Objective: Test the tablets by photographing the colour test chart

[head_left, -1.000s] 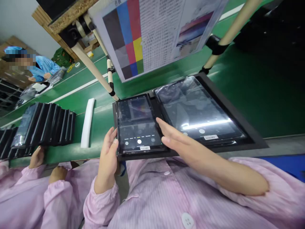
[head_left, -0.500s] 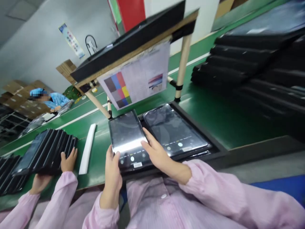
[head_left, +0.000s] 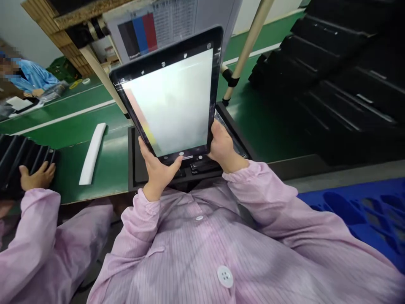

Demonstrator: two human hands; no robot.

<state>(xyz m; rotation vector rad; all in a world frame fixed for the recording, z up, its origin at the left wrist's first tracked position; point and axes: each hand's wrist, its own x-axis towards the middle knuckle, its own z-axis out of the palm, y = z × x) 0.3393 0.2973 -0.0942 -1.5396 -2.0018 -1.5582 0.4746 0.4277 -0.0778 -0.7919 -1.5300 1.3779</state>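
Observation:
A black-framed tablet (head_left: 177, 105) is raised upright in front of me, its screen lit with a bright, pale camera picture. My left hand (head_left: 160, 171) grips its lower left corner, thumb on the bottom bezel. On the lower right edge, my right hand (head_left: 223, 147) is closed round the frame. Below and behind it lies a shallow black tray (head_left: 134, 169) on the green bench. Another tablet (head_left: 229, 131) rests in the tray's right side, mostly hidden by the raised one and my right hand.
A white strip (head_left: 93, 154) lies left of the tray. Farther left, a co-worker's hand (head_left: 38, 177) touches a stack of black tablets (head_left: 19, 160). Black stacks (head_left: 332, 80) fill the right. A rack with a colour chart (head_left: 137, 33) stands behind; a blue crate (head_left: 357, 211) sits lower right.
The tablet has been lifted from the tray and tilted upright in both hands. Its screen has gone from dark to a bright picture. My view has shifted downward.

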